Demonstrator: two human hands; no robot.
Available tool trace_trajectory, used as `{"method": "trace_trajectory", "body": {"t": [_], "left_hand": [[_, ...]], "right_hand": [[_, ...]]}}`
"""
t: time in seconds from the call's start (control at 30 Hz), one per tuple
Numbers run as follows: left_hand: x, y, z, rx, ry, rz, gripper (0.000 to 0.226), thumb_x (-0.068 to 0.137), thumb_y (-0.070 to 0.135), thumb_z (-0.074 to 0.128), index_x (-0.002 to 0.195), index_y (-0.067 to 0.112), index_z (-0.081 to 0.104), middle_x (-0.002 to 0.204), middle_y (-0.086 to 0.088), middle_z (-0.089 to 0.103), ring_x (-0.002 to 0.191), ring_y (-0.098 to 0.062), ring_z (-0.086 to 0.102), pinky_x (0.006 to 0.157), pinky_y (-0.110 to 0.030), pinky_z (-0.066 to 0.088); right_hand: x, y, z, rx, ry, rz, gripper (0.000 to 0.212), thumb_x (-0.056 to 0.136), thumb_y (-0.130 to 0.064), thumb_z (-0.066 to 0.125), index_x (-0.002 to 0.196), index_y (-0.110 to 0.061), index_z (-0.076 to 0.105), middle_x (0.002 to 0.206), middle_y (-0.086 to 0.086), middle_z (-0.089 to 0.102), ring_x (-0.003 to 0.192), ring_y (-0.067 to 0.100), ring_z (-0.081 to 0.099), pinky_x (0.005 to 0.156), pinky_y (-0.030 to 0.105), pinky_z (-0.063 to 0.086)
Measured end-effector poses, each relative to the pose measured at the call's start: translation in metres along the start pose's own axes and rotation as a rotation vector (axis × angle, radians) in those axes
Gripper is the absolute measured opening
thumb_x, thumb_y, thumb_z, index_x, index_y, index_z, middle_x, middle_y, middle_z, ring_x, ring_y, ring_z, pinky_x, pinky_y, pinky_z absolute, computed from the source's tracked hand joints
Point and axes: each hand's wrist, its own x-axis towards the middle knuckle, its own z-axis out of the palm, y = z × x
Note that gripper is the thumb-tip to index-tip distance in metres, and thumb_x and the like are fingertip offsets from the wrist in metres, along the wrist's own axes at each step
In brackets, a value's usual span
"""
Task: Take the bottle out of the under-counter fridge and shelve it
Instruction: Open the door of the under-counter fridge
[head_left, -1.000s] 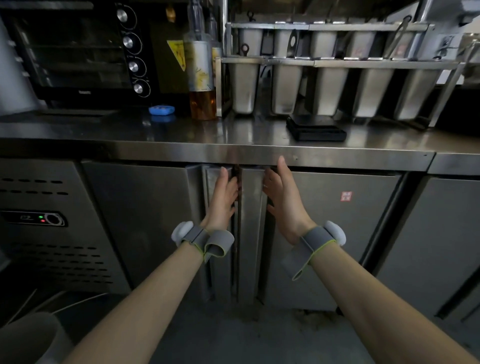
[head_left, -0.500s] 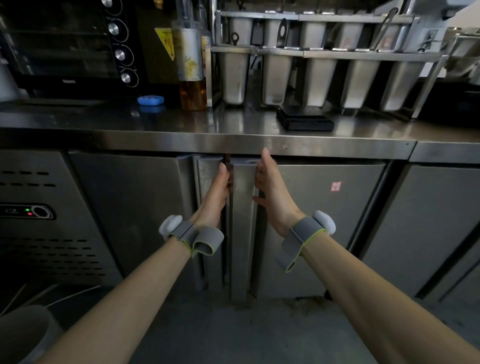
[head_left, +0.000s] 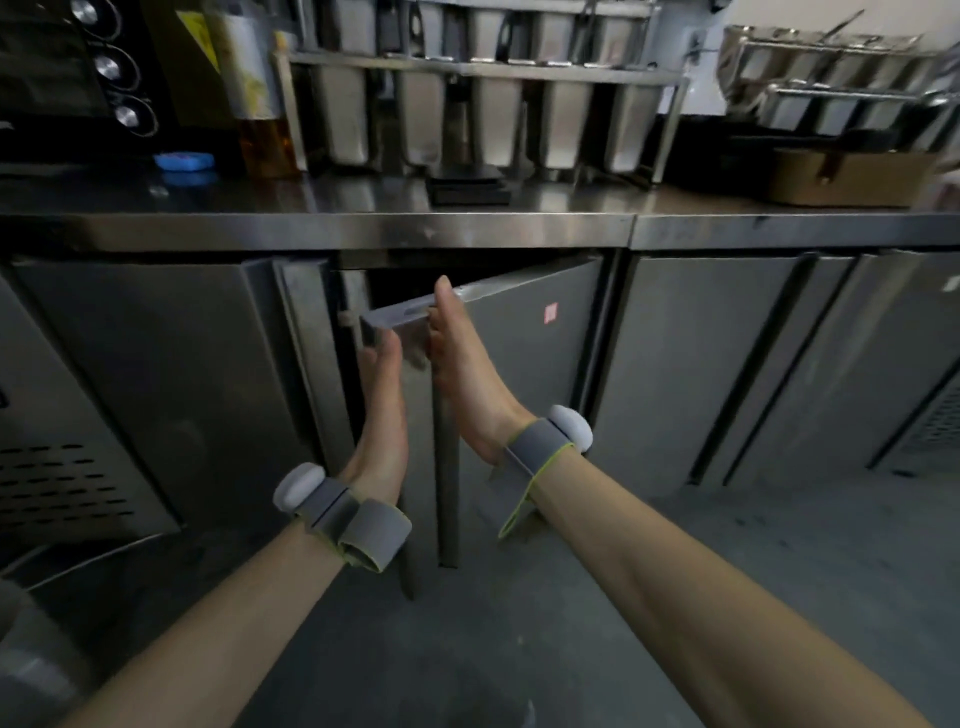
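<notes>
The right-hand door (head_left: 530, 364) of the steel under-counter fridge stands partly ajar, swung out on its right hinge. My right hand (head_left: 462, 374) grips the door's free left edge near the top. My left hand (head_left: 382, 410) lies against the same edge just below, with its fingertips hooked out of sight behind it. Behind the door is a narrow dark gap (head_left: 395, 291). No bottle shows inside it. The left-hand door (head_left: 171, 374) is closed.
The steel counter (head_left: 363, 231) runs overhead with a black scale (head_left: 467, 189), a tall bottle of amber liquid (head_left: 265, 130), a blue lid (head_left: 184, 162) and a rack of steel containers (head_left: 483, 104). An oven (head_left: 62, 67) stands at the far left. More cabinet doors (head_left: 727, 364) lie to the right.
The right-hand door has swung out from shut to partly ajar, pulled by both hands. The view has shifted to the right and closer in.
</notes>
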Motion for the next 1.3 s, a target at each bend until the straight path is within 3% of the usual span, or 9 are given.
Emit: {"method": "trace_trajectory", "body": {"t": [0.07, 0.2, 0.4, 0.53, 0.67, 0.77, 0.9, 1.0, 1.3], "left_hand": [[-0.023, -0.005, 0.019, -0.04, 0.028, -0.037, 0.082, 0.085, 0.077, 0.043, 0.151, 0.031, 0.03, 0.161, 0.005, 0.028, 0.147, -0.01, 0.024, 0.122, -0.045, 0.015], [-0.082, -0.008, 0.079, 0.225, 0.143, -0.049, 0.12, 0.06, 0.095, 0.033, 0.154, 0.03, -0.001, 0.164, 0.013, -0.008, 0.143, 0.004, -0.008, 0.115, -0.03, -0.005], [-0.14, -0.013, 0.168, 0.383, 0.181, -0.109, 0.103, 0.082, 0.079, 0.034, 0.156, 0.017, 0.0, 0.165, 0.0, -0.011, 0.151, -0.012, -0.007, 0.118, -0.033, -0.002], [-0.166, -0.02, 0.215, 0.429, 0.099, -0.147, 0.085, 0.095, 0.062, 0.036, 0.155, 0.013, 0.001, 0.165, -0.003, -0.007, 0.151, -0.015, -0.003, 0.117, -0.03, 0.001], [-0.183, -0.03, 0.255, 0.45, -0.018, -0.091, 0.074, 0.097, 0.059, 0.034, 0.156, 0.021, 0.009, 0.166, -0.004, 0.002, 0.151, -0.014, 0.001, 0.119, -0.034, 0.006], [-0.193, -0.033, 0.286, 0.367, -0.114, -0.102, 0.093, 0.079, 0.073, 0.03, 0.156, 0.024, 0.01, 0.165, -0.001, 0.008, 0.15, -0.013, 0.007, 0.121, -0.038, 0.009], [-0.189, -0.044, 0.321, 0.386, -0.211, -0.153, 0.112, 0.066, 0.086, 0.023, 0.156, 0.022, 0.007, 0.165, -0.002, 0.011, 0.151, -0.017, 0.006, 0.122, -0.042, 0.009], [-0.182, -0.051, 0.334, 0.384, -0.274, -0.174, 0.112, 0.067, 0.088, 0.023, 0.155, 0.024, 0.001, 0.165, -0.003, 0.007, 0.152, -0.024, 0.001, 0.122, -0.049, 0.009], [-0.146, -0.057, 0.334, 0.346, -0.36, -0.084, 0.094, 0.075, 0.087, 0.025, 0.151, 0.033, 0.028, 0.158, 0.002, 0.034, 0.145, -0.017, 0.029, 0.11, -0.029, 0.024]], "right_hand": [[-0.023, -0.003, -0.011, 0.011, 0.017, 0.007, 0.11, 0.058, -0.103, 0.05, 0.151, -0.043, 0.046, 0.16, -0.016, 0.044, 0.147, -0.002, 0.035, 0.126, 0.039, 0.019], [-0.069, -0.007, -0.04, 0.102, -0.021, -0.01, 0.045, 0.083, -0.089, 0.04, 0.09, -0.062, 0.075, 0.107, -0.034, 0.074, 0.11, -0.015, 0.063, 0.105, 0.029, 0.036], [-0.137, -0.025, -0.097, 0.136, 0.058, 0.035, 0.054, 0.101, -0.068, 0.032, 0.104, -0.034, 0.074, 0.105, -0.014, 0.078, 0.087, -0.01, 0.07, 0.069, 0.01, 0.055], [-0.163, -0.034, -0.137, 0.135, 0.159, 0.06, 0.069, 0.098, -0.071, 0.029, 0.13, -0.017, 0.059, 0.138, 0.012, 0.063, 0.105, 0.004, 0.07, 0.097, 0.027, 0.055], [-0.19, -0.045, -0.177, 0.141, 0.227, 0.103, 0.084, 0.092, -0.08, 0.035, 0.146, -0.017, 0.049, 0.146, 0.005, 0.06, 0.114, 0.013, 0.068, 0.093, 0.03, 0.053], [-0.208, -0.059, -0.203, 0.129, 0.311, 0.123, 0.098, 0.084, -0.086, 0.038, 0.158, -0.022, 0.034, 0.164, 0.009, 0.039, 0.142, 0.02, 0.048, 0.11, 0.038, 0.04], [-0.228, -0.079, -0.235, 0.029, 0.418, 0.043, 0.048, 0.101, -0.069, 0.033, 0.141, -0.043, 0.038, 0.162, 0.002, 0.036, 0.131, 0.01, 0.05, 0.091, 0.021, 0.043], [-0.23, -0.086, -0.256, 0.024, 0.507, 0.014, 0.084, 0.097, -0.074, 0.033, 0.163, -0.022, 0.023, 0.168, 0.003, 0.029, 0.154, 0.019, 0.027, 0.108, 0.031, 0.028], [-0.223, -0.092, -0.263, -0.015, 0.583, -0.119, 0.11, 0.069, -0.096, 0.045, 0.161, -0.04, 0.024, 0.172, -0.003, 0.023, 0.156, 0.015, 0.022, 0.128, 0.056, 0.011]]}}
